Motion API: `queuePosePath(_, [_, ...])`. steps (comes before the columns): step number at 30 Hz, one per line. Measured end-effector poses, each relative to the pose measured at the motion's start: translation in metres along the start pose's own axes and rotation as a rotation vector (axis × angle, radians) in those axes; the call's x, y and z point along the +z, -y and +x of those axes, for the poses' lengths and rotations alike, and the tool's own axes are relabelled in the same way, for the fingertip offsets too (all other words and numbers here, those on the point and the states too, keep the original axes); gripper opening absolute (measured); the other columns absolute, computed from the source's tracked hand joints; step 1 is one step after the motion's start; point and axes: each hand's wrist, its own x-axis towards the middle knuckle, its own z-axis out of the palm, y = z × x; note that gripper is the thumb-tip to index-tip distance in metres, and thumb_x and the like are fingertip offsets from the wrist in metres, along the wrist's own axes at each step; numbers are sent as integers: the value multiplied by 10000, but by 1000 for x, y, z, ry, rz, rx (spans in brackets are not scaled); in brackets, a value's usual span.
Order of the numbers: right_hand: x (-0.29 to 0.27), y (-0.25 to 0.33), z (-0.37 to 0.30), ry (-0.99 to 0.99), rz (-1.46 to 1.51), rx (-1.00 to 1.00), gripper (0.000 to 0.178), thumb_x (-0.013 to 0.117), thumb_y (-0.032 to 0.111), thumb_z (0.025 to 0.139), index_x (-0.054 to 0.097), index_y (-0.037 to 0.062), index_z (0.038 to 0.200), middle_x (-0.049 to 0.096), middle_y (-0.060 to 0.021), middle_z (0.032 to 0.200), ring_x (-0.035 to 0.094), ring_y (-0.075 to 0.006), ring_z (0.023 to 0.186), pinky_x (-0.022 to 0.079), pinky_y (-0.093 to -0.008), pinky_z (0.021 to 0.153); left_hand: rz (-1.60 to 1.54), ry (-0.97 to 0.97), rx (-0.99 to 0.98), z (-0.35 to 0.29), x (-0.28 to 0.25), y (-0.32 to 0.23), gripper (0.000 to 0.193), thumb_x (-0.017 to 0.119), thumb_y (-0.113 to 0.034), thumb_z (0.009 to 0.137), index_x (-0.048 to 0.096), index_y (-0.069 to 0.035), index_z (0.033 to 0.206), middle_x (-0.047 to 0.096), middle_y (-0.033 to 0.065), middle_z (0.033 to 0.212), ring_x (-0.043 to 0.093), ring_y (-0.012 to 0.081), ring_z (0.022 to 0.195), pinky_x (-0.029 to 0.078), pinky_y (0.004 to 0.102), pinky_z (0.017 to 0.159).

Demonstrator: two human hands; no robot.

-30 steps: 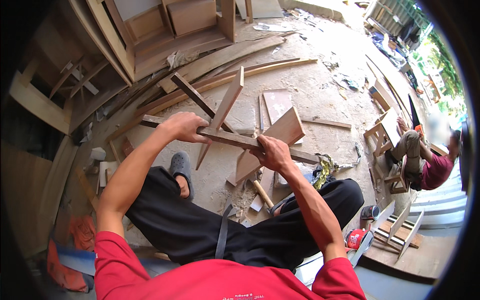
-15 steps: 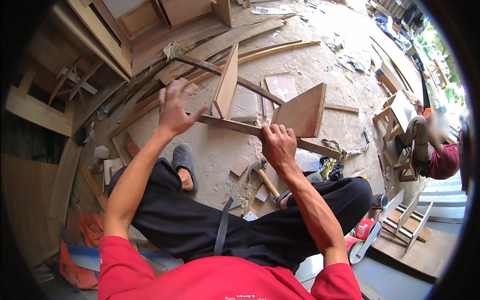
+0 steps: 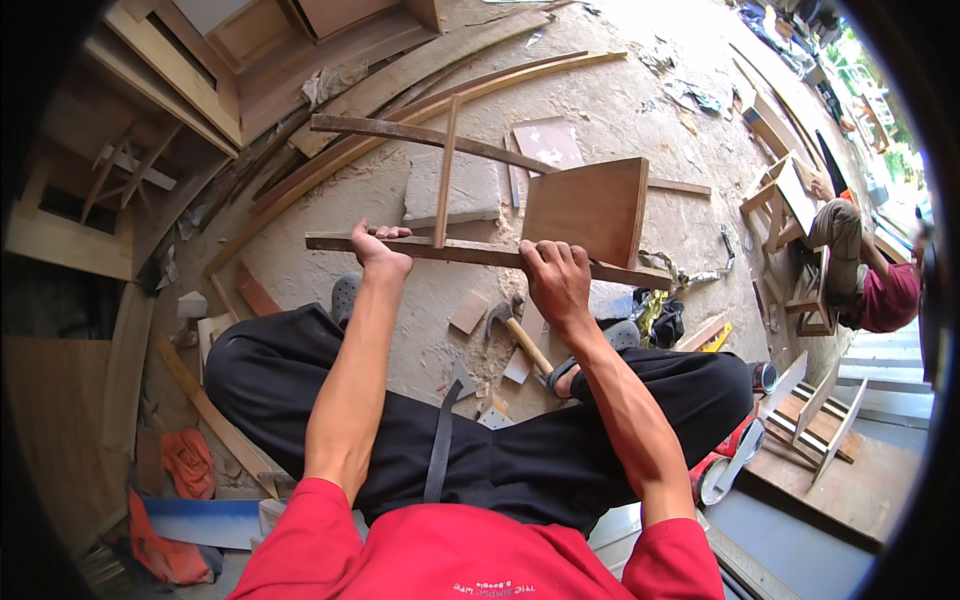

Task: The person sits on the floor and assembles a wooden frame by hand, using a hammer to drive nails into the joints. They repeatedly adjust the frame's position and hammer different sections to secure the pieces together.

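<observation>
A wooden frame (image 3: 590, 212) is raised in front of me, made of two long dark rails joined by two upright boards. My left hand (image 3: 382, 248) holds the near rail (image 3: 470, 252) close to its left end, palm up, with the fingers curled round it. Farther right along that same rail, my right hand (image 3: 557, 280) grips from above, beside the wider board. The narrower board (image 3: 447, 175) shows almost edge-on between the rails. On the floor below my right hand lies a hammer (image 3: 528, 345) with a wooden handle.
Long planks (image 3: 480, 95) and a pale slab (image 3: 452, 187) lie beyond the frame. Wood cabinets (image 3: 330, 50) stand far left. Paint cans (image 3: 712, 478) sit by my right knee. At the right, another person (image 3: 890, 295) sits beside a small wooden piece (image 3: 785, 205).
My left hand, earlier spread and off the wood, has come down and closed on the near rail. The frame has turned, bringing that rail more level and the left board edge-on.
</observation>
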Motion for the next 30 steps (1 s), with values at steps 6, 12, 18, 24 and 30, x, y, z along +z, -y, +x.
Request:
queuePosePath(6, [14, -14, -16, 120, 75, 95, 274, 677, 172, 785, 628, 152, 1054, 615, -19, 878, 581, -206, 875, 414, -358, 783, 10, 13, 121, -3, 4, 22, 270, 498, -249, 821, 326, -165, 630, 303, -43, 511, 294, 137, 436, 329, 330, 478])
queuePosePath(12, [23, -30, -21, 53, 88, 167, 282, 678, 179, 784, 621, 120, 1054, 636, -32, 933, 587, -214, 924, 408, -367, 831, 65, -105, 144, -19, 25, 37, 266, 498, -270, 826, 332, -169, 644, 310, -46, 528, 296, 136, 457, 336, 322, 506])
queuePosePath(18, [2, -28, 11, -49, 165, 132, 434, 702, 211, 809, 555, 103, 1203, 595, -81, 1061, 561, -263, 980, 397, -384, 873, 167, 87, 232, -61, 85, 12, 418, 664, -423, 837, 346, -153, 835, 338, -20, 740, 359, 137, 642, 381, 349, 630])
queuePosePath(24, [-15, -23, 51, -57, 277, 51, 482, 690, 184, 817, 526, 71, 1256, 607, -116, 1055, 594, -286, 952, 445, -389, 822, 471, 337, 382, -78, 125, -33, 471, 704, -429, 834, 481, -106, 1094, 501, 51, 965, 525, 202, 908, 478, 404, 810])
queuePosePath(30, [7, -8, 36, 176, 358, -16, 431, 635, 277, 878, 507, 54, 1225, 610, -139, 958, 634, -295, 862, 505, -390, 719, 769, 398, 282, -32, 76, -68, 338, 603, -336, 927, 503, -76, 1119, 683, 102, 987, 659, 268, 923, 522, 474, 863])
